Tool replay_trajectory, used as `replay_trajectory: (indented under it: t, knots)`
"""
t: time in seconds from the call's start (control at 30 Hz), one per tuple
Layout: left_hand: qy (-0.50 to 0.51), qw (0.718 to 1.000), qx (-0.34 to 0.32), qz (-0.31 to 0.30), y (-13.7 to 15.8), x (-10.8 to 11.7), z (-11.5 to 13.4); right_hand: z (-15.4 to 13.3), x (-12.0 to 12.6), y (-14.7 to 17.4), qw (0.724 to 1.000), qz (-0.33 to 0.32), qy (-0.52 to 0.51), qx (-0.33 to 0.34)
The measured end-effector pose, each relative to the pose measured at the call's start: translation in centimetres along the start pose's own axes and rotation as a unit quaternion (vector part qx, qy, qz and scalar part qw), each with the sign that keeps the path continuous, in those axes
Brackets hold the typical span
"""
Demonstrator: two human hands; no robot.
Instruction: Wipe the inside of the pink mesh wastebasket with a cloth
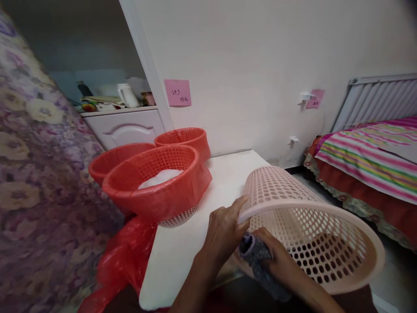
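- Basket [306, 221] lies on its side at the table's [224, 178] right edge.
- Its mouth faces near, long axis toward the far corner.
- Left hand [224, 226]: fingers closed on rim.
- Right hand [275, 254]: fingers clenching grey cloth [260, 265].

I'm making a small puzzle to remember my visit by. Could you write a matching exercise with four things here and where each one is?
1. Pale pink basket
2. Gray cloth
3. White jug
4. Striped cover

A. Spread over the bed
B. On top of the cabinet
C. In the right hand
D. Gripped at its rim by the left hand

Pairs: 1-D, 2-C, 3-B, 4-A
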State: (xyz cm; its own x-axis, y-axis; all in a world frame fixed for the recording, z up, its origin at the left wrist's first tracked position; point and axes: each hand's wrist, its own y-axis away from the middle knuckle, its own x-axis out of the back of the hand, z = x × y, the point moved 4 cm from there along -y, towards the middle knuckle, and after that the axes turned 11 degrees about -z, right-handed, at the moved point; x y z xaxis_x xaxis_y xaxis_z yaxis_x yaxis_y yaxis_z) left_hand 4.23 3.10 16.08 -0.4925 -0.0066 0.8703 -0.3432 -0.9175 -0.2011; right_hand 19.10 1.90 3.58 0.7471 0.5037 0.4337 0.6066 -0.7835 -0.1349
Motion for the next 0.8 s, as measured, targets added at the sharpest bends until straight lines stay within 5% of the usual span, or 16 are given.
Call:
replay_trajectory:
  t: [0.23, 0.33, 0.47, 0.6, 0.8]
  knots:
    - [0.080, 0.993, 0.057, 0.061, 3.7, -3.1, -2.8, 3.6, -0.8, -1.1, 0.996, 0.007, -0.086, -0.029]
    - [0.263, 0.950, 0.137, 0.096, 6.3, -6.4, -5.9, 3.4, -1.3, -0.9, 0.997, 0.001, -0.068, -0.031]
    - [0.313, 0.932, 0.164, 0.085, 7.5, -9.4, -7.7, 2.4, -1.0, -1.0, 0.999, -0.006, -0.024, -0.021]
    - [0.301, 0.937, 0.141, 0.103, 6.9, -7.4, -6.6, 1.8, 2.3, -1.7, 0.995, 0.074, 0.058, -0.015]
    - [0.229, 0.964, 0.050, 0.123, 5.3, -3.1, -1.9, 3.1, 7.8, -5.3, 0.956, 0.240, 0.133, -0.101]
